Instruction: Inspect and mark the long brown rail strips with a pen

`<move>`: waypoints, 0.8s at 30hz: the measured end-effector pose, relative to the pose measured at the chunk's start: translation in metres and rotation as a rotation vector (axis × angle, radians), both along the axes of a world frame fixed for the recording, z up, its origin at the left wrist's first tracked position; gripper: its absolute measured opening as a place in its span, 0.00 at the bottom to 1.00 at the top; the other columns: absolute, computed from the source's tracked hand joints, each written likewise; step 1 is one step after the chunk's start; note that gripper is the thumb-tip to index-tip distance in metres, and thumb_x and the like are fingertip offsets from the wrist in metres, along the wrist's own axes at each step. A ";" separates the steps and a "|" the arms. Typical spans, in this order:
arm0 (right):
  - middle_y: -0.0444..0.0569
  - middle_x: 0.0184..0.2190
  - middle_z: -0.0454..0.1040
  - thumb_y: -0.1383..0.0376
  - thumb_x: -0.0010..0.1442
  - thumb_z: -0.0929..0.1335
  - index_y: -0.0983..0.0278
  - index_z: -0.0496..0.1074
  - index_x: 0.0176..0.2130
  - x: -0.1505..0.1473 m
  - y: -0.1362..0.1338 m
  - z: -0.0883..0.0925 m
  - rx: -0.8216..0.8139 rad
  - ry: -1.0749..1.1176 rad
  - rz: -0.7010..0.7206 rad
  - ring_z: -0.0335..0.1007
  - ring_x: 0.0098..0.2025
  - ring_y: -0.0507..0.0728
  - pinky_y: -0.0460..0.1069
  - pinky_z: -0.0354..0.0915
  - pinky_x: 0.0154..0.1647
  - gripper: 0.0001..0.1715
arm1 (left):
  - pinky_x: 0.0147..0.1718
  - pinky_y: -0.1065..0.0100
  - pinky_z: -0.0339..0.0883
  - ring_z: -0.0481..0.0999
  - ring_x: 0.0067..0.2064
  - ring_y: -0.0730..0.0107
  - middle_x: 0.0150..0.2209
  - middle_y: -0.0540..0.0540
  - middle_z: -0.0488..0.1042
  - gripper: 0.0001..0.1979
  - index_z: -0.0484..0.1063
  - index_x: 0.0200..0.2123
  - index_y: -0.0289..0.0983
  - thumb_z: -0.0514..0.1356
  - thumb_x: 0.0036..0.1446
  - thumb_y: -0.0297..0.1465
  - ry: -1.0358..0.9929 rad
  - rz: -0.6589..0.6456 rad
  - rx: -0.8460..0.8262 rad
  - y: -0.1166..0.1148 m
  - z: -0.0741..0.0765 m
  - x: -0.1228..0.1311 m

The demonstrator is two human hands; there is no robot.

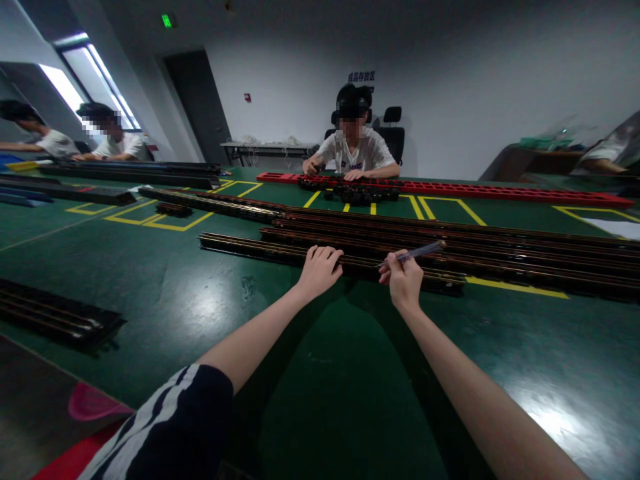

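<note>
Both my arms reach forward over a green table (pixel 320 373). My left hand (pixel 320 269) rests with curled fingers on the nearest long dark rail (pixel 250 245), pressing on its edge. My right hand (pixel 404 279) is closed round a thin bluish pen-like tool (pixel 417 253), whose tip points down to the left at the same rail. Several more long dark rails (pixel 500 247) lie side by side just beyond.
A person sits across the table with hands on a long red tray (pixel 500 192) and a heap of small black parts (pixel 363 193). Two more people sit far left. Dark rails (pixel 55 317) lie at the left edge. Yellow tape marks cross the table.
</note>
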State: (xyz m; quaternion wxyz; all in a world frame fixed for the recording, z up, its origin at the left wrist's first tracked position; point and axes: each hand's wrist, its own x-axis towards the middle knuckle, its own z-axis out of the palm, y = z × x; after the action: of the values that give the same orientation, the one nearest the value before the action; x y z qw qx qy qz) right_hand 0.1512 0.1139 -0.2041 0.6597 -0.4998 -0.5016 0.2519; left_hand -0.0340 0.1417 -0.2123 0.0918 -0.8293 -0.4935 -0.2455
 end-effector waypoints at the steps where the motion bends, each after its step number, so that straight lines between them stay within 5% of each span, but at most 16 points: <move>1: 0.41 0.16 0.68 0.49 0.55 0.66 0.62 0.64 0.27 0.000 0.000 0.000 0.002 0.004 0.003 0.62 0.12 0.49 0.44 0.59 0.13 0.20 | 0.61 0.55 0.51 0.69 0.53 0.61 0.49 0.44 0.73 0.16 0.69 0.51 0.38 0.51 0.61 0.30 0.004 0.002 0.006 0.000 0.000 0.000; 24: 0.45 0.20 0.72 0.43 0.55 0.66 0.63 0.64 0.29 -0.003 -0.002 0.004 -0.028 -0.101 0.099 0.66 0.15 0.50 0.45 0.61 0.15 0.26 | 0.61 0.53 0.51 0.68 0.55 0.60 0.51 0.43 0.72 0.21 0.68 0.54 0.39 0.48 0.59 0.24 0.052 0.033 0.008 -0.003 0.002 0.000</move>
State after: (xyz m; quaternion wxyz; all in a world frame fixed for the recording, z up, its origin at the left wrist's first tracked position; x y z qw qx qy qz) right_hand 0.1481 0.1115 -0.1999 0.6129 -0.4957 -0.5549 0.2658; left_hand -0.0341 0.1390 -0.2098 0.1119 -0.8268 -0.5035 -0.2243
